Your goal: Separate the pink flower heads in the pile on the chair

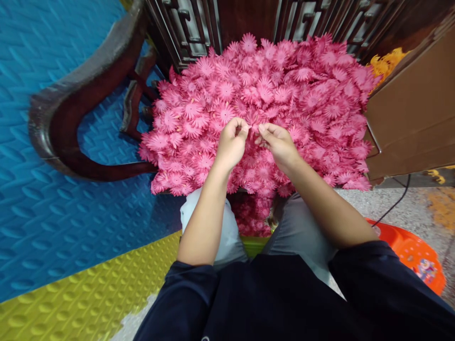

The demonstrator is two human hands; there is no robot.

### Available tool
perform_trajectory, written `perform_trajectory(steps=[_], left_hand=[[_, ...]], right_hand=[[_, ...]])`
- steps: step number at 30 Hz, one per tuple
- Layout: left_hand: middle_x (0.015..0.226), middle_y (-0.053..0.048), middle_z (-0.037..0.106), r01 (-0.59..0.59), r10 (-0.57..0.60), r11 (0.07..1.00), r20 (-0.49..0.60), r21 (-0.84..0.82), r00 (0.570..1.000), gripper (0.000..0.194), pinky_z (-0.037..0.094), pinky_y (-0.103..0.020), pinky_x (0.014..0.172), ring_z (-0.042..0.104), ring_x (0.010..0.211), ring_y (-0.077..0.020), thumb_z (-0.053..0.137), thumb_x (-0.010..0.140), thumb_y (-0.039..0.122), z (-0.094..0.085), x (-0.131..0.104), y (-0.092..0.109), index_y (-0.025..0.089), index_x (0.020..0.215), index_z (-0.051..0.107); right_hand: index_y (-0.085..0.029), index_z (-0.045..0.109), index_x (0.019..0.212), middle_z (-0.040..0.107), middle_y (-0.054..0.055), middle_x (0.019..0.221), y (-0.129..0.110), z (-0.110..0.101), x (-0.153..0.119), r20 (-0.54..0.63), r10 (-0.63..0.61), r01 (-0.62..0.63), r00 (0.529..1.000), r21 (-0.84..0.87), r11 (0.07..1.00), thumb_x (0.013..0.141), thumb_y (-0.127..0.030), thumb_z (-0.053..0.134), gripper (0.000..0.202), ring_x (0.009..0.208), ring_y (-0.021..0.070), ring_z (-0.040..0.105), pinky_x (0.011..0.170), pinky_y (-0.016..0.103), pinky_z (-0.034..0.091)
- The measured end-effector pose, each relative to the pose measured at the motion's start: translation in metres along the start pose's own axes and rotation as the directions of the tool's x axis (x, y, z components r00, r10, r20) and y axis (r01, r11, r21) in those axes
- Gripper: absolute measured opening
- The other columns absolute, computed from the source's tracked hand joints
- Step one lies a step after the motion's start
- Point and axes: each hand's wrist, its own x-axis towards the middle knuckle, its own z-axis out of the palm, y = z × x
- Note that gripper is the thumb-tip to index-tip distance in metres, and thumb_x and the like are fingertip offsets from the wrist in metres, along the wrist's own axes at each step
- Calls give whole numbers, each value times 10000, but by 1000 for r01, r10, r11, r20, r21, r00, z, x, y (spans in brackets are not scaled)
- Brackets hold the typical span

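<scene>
The person wears a dark navy top with short sleeves that end at about the elbows, leaving both forearms bare. A small pale mark shows at the bottom edge of the top. The trousers are light grey. The left hand (232,144) and right hand (279,144) are bare, with no rings or watch visible.

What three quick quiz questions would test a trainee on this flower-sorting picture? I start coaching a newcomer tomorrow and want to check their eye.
1. True or false: the left hand and the right hand meet, fingertips pinched, over the pile of pink flowers.
2. What colour is the floor mat to the person's left?
A. red B. blue C. white
3. What orange thing lies on the floor by the right arm?

Key: 1 true; 2 B; 3 an orange plastic basin.
</scene>
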Motion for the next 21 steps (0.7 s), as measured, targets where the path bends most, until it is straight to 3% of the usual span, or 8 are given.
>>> perform_trajectory(steps=[6, 12, 17, 21], left_hand=[[722, 4, 463, -55, 66, 995, -131, 87, 989, 206, 376, -257, 745, 465, 720, -134, 463, 848, 69, 6, -1, -4, 209, 703, 418], [743, 5, 466, -90, 123, 984, -228, 152, 966, 192, 377, -259, 755, 478, 738, -143, 509, 891, 233, 4, 0, -9, 223, 732, 402], [763, -5, 478, -64, 120, 983, -342, 171, 932, 186, 372, -275, 792, 491, 787, -158, 529, 866, 221, 1, 3, -10, 226, 732, 400], [790, -13, 509, -85, 150, 980, -385, 181, 910, 152, 392, -287, 830, 519, 833, -169, 534, 849, 203, -2, 3, -11, 230, 757, 415]], right_hand=[[-192, 584, 706, 626, -45, 692, -5, 3, -2, -39, 64, -63, 997, 30, 998, 702, -370, 730, 230, 574, 50, 545, 552, 195, 410], [-190, 539, 706, 637, -36, 731, -6, 8, -3, -161, 198, -185, 967, 91, 979, 789, -195, 580, 93, 566, 56, 519, 559, 207, 382], [-194, 471, 667, 530, -65, 631, -2, 14, -4, -298, 155, -132, 942, 96, 987, 802, -150, 530, 154, 490, 40, 459, 522, 193, 348], [-200, 454, 648, 491, -67, 612, 3, 22, -7, -310, 24, -28, 951, -8, 1000, 800, -200, 556, 183, 505, 43, 449, 553, 196, 373]])
